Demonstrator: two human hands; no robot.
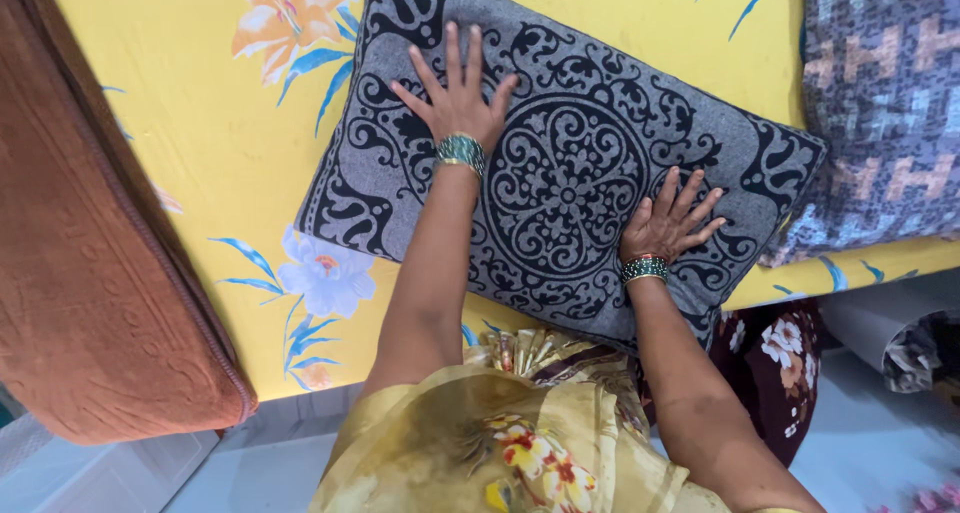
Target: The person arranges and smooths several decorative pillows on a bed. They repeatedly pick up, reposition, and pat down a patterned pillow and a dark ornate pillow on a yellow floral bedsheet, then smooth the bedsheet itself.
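Head view. Left hand (458, 98) and right hand (665, 225) lay flat, fingers spread and gripping nothing, on a rectangular grey fabric pillow with black ornamental scrollwork (570, 163). The pillow rested on a bed covered by a yellow floral sheet (200, 123), beside a second, grey-patterned pillow (885, 103).

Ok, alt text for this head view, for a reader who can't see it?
Both hands, left and right, press flat with spread fingers on a grey-and-black patterned pillow lying on a yellow floral sheet. A brown blanket lies at left, another pillow at right.
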